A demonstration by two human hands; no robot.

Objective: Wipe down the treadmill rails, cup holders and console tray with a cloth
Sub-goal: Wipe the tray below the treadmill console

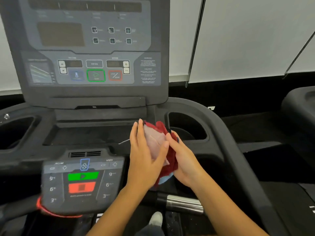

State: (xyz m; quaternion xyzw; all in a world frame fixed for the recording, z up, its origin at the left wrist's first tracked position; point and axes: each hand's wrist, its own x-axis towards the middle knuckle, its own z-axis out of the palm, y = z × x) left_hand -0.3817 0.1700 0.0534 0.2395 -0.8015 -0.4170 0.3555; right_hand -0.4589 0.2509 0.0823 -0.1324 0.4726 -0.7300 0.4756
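Left hand (144,160) lies flat, fingers straight and together, against one red cloth (156,142). Right hand (185,164) curls round its other side. Two hands, one cloth, held over the console tray's (88,135) right end, beside the right cup holder (192,126). Left cup holder (15,132) makes two.

Fuzzy red cloth (172,160); matt black plastic tray (85,135).
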